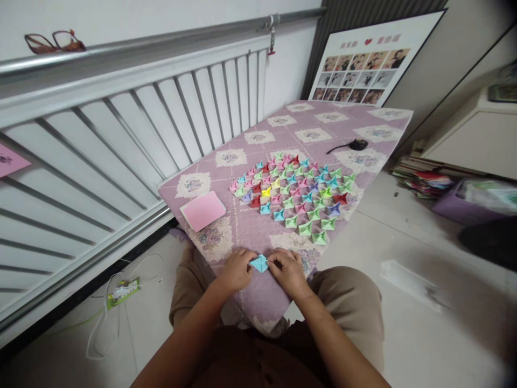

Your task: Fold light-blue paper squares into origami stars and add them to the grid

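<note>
A small folded piece of light blue paper [259,263] lies between my hands near the close corner of the table. My left hand [239,269] grips its left corner with closed fingers. On the other side, the fingertips of my right hand [287,271] pinch its right corner. Beyond my hands, several rows of small folded paper pieces [288,203] in green, pink, blue, red, yellow and purple are spread over the patterned cloth. To the left lies a stack of pink paper sheets [203,210].
The cloth-covered table [258,302] narrows toward me. A black item with a cord [358,144] lies toward its back right. Left stands a white radiator [133,140], with glasses [55,42] on the pipe above. A power strip [123,291] lies on the floor.
</note>
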`<state>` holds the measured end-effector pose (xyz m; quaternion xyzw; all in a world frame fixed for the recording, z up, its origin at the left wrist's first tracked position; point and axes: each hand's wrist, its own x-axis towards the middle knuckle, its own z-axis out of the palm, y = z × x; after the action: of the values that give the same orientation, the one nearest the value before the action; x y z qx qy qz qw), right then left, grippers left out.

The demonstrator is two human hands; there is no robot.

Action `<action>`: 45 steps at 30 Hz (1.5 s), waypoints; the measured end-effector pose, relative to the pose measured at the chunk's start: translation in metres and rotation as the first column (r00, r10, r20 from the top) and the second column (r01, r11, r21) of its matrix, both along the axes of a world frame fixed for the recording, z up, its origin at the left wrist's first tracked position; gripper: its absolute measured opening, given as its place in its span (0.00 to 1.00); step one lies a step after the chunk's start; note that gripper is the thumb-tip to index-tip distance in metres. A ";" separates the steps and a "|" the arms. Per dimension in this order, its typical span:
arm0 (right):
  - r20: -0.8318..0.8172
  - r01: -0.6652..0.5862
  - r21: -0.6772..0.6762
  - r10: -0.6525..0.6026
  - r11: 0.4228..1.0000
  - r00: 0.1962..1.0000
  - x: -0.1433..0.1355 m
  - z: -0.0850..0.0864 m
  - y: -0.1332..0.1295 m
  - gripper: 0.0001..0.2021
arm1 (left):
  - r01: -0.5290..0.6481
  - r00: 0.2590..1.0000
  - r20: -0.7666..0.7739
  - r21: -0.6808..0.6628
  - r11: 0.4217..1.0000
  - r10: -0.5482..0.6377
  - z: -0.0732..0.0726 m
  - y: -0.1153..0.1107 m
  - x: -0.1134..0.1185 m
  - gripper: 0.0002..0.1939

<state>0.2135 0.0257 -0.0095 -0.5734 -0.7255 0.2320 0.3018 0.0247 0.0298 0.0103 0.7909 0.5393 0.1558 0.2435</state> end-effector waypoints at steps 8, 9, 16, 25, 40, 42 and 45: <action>-0.038 -0.022 -0.050 0.020 0.998 0.999 0.004 0.003 0.000 0.08 | -0.109 0.980 0.154 -0.102 0.989 0.124 -0.006 -0.002 0.007 0.06; -0.046 -0.026 -0.052 0.024 0.998 0.999 0.005 0.004 0.000 0.09 | -0.128 0.970 0.188 -0.140 0.982 0.153 -0.007 -0.001 0.008 0.05; -0.185 -0.021 -0.133 -0.004 0.991 0.983 0.008 0.004 0.004 0.13 | -0.106 0.879 0.387 -0.411 0.905 0.278 -0.005 0.005 0.010 0.04; -0.484 -0.096 -0.190 -0.008 0.977 0.875 -0.007 0.022 -0.008 0.09 | -0.098 0.700 0.490 -0.655 0.749 0.520 0.008 -0.001 0.008 0.12; -0.423 -0.171 -0.183 0.079 0.968 0.903 -0.020 0.050 -0.018 0.07 | -0.007 0.446 0.647 -0.688 0.726 0.618 0.033 -0.010 0.004 0.14; -0.490 -0.186 -0.220 0.056 0.958 0.870 -0.023 0.050 -0.020 0.08 | 0.005 0.435 0.668 -0.673 0.740 0.604 0.037 -0.013 0.004 0.17; -0.557 -0.207 -0.245 0.037 0.947 0.830 -0.027 0.053 -0.022 0.09 | 0.013 0.454 0.695 -0.631 0.775 0.558 0.040 -0.017 0.003 0.17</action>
<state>0.1865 0.0039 0.0435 -0.4739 -0.6018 0.5100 0.3913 0.0276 0.0132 0.0499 0.3953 0.4917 0.4016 0.6638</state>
